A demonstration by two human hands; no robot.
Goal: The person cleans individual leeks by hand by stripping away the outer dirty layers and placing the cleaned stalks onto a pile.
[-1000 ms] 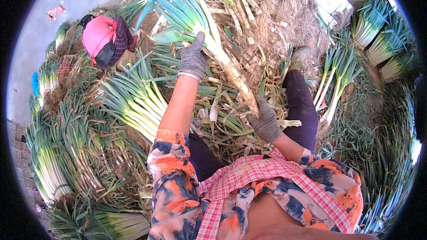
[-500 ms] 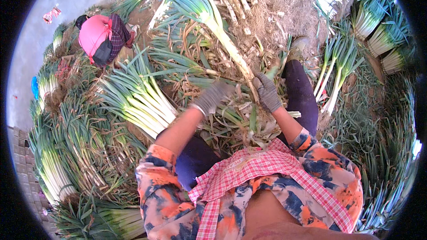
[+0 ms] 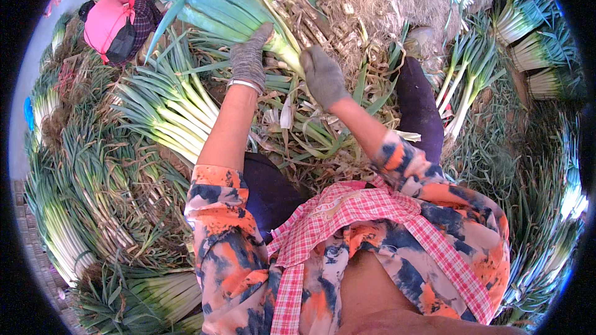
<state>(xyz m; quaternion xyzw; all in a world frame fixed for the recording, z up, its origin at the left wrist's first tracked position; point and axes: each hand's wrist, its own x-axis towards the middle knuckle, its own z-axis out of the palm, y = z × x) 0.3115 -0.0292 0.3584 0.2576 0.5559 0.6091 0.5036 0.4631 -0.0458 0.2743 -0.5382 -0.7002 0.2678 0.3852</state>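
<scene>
A large leek (image 3: 217,9) with broad blue-green leaves lies slantwise between my hands, leaves toward the far left. My left hand (image 3: 249,59), in a grey knitted glove, is wrapped around the leek where the leaves fan out. Just right of it, my gloved right hand (image 3: 323,77) is closed at the leek's pale neck, beside a yellowish outer leaf; its fingertips are partly hidden. The lower stalk is covered by the right hand. Beneath my hands, between my legs, are loose peeled leaves (image 3: 298,124). Trimmed leeks (image 3: 180,118) lie in a bunch by my left knee.
Untrimmed leeks with dry roots (image 3: 397,0) are heaped ahead. A few clean leeks (image 3: 462,96) lie beyond my right leg, with bundles (image 3: 524,15) at the far right. More bundled leeks (image 3: 62,229) stand at left. A person in a pink top (image 3: 112,25) crouches far left.
My left hand has moved up and forward onto the leek's leaf base. My right hand has shifted from the root end to the neck, and the leek has moved left.
</scene>
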